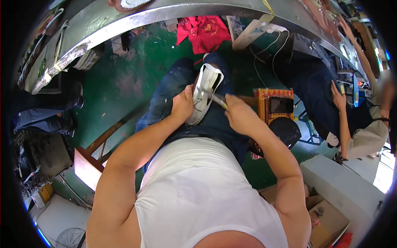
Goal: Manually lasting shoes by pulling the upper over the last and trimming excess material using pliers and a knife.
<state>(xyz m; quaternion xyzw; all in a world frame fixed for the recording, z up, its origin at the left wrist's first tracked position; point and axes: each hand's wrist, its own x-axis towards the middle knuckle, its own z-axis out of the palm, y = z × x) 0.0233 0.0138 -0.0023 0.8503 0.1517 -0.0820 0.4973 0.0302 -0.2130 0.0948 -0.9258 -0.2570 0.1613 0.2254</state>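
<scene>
A white shoe (211,77) lies lengthwise over my lap, its toe end toward my knees, and a thin dark line like a thread or wire curls on its near half. Against the left side of the shoe, my left hand (183,104) is closed on its edge. My right hand (240,113) grips the handle of a hammer (218,100), which has a yellowish handle section. The hammer's grey head is blurred and reaches over the middle of the shoe. What lies under the shoe is partly hidden.
A metal-edged workbench (161,17) curves across the front. Red cloth (205,33) lies on the green floor beneath it. At my right stand a patterned box (275,99) and a round black object (285,132). A co-worker (364,128) sits further right; a wooden stool (89,159) stands left.
</scene>
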